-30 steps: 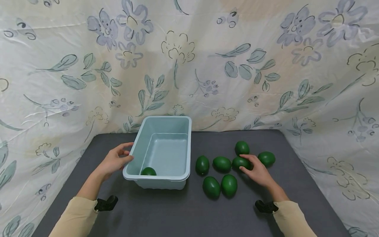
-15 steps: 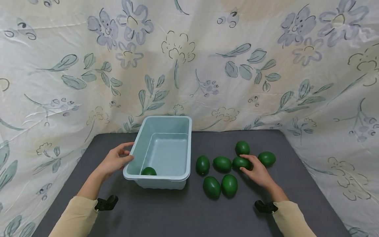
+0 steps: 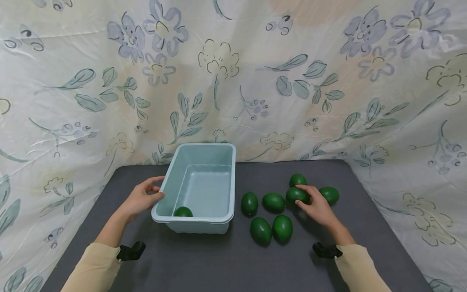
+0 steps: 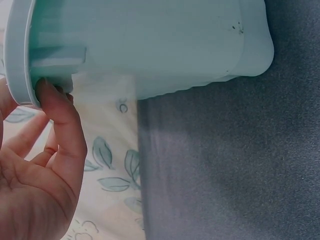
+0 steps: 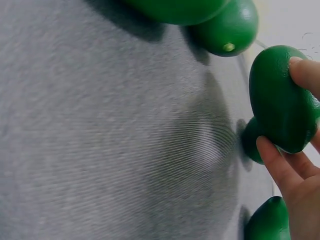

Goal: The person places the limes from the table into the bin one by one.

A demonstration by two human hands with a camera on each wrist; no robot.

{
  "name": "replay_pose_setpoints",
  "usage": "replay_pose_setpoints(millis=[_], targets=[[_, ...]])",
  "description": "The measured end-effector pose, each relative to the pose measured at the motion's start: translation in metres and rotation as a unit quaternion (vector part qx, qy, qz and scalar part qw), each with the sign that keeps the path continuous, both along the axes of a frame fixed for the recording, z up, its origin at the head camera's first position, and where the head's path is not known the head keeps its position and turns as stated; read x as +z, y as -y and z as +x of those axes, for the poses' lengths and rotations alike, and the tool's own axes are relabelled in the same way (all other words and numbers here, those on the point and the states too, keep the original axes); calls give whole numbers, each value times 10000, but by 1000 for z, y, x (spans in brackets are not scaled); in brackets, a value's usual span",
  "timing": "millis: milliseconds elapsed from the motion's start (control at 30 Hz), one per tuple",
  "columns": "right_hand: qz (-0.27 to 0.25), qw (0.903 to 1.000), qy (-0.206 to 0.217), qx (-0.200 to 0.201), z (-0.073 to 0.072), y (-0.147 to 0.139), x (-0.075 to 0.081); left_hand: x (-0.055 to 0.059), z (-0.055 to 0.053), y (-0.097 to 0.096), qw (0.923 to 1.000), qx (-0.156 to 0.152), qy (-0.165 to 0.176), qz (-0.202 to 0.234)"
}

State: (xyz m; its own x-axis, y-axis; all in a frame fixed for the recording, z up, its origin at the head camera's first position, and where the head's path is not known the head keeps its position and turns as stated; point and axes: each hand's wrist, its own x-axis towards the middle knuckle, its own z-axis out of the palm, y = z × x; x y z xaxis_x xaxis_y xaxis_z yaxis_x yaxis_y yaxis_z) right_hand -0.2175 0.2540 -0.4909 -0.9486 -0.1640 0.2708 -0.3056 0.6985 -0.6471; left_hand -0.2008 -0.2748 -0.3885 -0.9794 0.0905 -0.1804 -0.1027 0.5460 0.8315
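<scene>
My left hand (image 3: 144,198) grips the left rim of a pale blue plastic bin (image 3: 193,220), its thumb and fingers on either side of the lip in the left wrist view. One green avocado (image 3: 183,211) lies inside at the bin's near end. My right hand (image 3: 321,209) pinches another avocado (image 5: 280,100) between thumb and fingertips, raised a little off the table with its shadow below. Behind the held one sits an avocado (image 3: 298,179), partly covered by it in the head view. A further avocado (image 3: 329,195) rests just right of my fingers.
Between the bin and my right hand, several avocados lie on the dark grey tabletop (image 3: 233,263), among them a nearer pair, a left one (image 3: 260,231) and a right one (image 3: 282,228). A floral cloth (image 3: 248,81) hangs behind and at both sides.
My right hand has lifted its avocado slightly up and away from the tabletop, and the avocado to its right has shifted a little. My left hand stays on the bin's rim.
</scene>
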Motion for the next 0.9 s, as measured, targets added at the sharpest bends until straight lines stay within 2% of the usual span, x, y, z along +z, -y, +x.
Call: replay_pose_setpoints(millis=[267,667,900], targets=[[-155,9998,106,82,-4,0,14,0,1,0,10000,-17,-23,23],[-184,9997,-45,129,-10,3,30,0,1,-1,10000,-10,-30,7],[-122,9993,-277,215,-14,9,42,1,2,-1,10000,-3,-29,-36]])
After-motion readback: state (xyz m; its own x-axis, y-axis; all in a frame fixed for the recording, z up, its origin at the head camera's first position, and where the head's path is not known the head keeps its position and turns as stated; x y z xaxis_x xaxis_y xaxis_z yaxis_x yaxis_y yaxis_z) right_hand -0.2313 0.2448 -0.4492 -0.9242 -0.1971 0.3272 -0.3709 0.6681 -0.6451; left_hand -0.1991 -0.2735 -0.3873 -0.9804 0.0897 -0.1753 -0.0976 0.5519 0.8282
